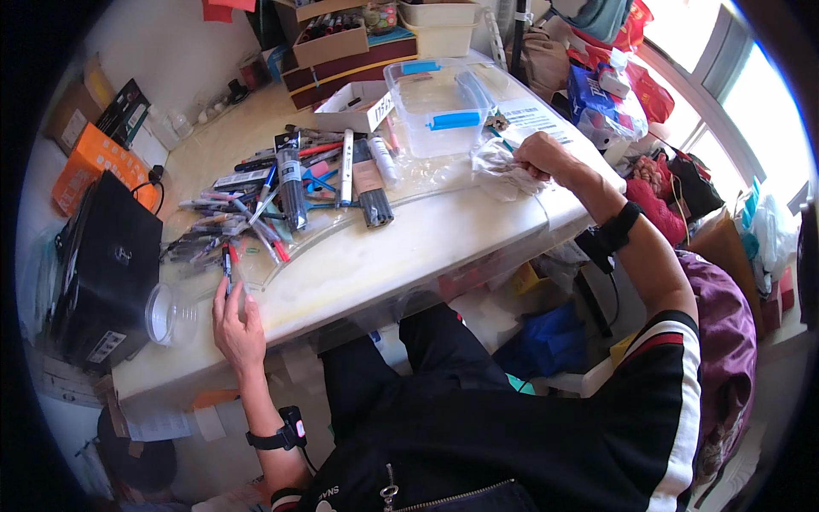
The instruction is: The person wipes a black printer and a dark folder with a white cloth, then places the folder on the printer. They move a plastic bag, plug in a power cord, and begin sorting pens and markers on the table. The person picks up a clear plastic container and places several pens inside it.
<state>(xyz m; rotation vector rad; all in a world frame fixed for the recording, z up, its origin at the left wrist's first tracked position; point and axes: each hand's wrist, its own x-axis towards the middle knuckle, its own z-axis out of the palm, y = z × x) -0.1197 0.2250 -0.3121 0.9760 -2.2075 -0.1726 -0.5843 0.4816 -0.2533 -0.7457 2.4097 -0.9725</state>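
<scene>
My left hand (240, 326) lies at the table's front edge with its fingers apart. Its fingertips reach the ends of a black marker (226, 264) and a red pen (234, 257), and no firm grip on either shows. Toward the right end of the table, my right hand (544, 157) is closed on a crumpled white cloth or tissue (502, 173) pressed to the tabletop. Between my hands spreads a heap of pens and markers (240, 214). A packet of black pencils (374, 205) and a white marker (346, 168) lie at its right side.
A clear plastic box with blue latches (441, 137) stands behind the cloth, beside a small white carton (345, 118). At left are a black box (112, 269) and a clear plastic cup (167, 313). Printed paper (534, 118) lies at the back right of the table (409, 240).
</scene>
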